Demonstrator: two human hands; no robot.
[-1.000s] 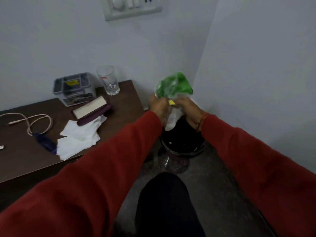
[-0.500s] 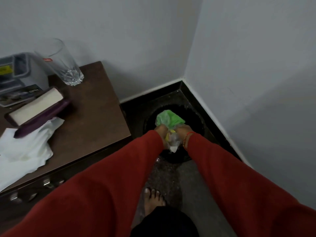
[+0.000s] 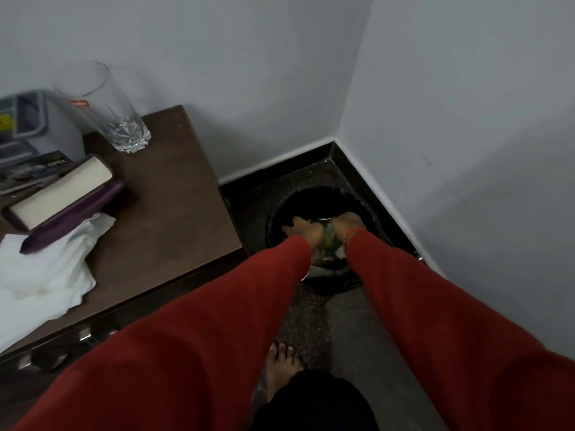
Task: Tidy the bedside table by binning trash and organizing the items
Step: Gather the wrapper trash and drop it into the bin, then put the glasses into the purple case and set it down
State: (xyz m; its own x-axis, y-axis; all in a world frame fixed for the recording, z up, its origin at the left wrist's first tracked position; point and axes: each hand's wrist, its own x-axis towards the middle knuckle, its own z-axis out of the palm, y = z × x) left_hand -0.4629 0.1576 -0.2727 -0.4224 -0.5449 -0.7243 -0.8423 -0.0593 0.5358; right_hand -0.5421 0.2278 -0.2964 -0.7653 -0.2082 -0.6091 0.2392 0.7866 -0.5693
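hands are both down inside the black bin in the floor corner: your left hand and right hand are pressed around a crumpled green wrapper, though grip is too blurred to tell. tissues, book, purple case and glass sit on the bedside table.

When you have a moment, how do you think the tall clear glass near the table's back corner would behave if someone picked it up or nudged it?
The glass looks tall and narrow, so a sideways nudge could probably tip it. Its thick faceted base may steady it somewhat. It seems empty, so likely light, yet smooth-walled and breakable; a firm grip low on the body seems wise.
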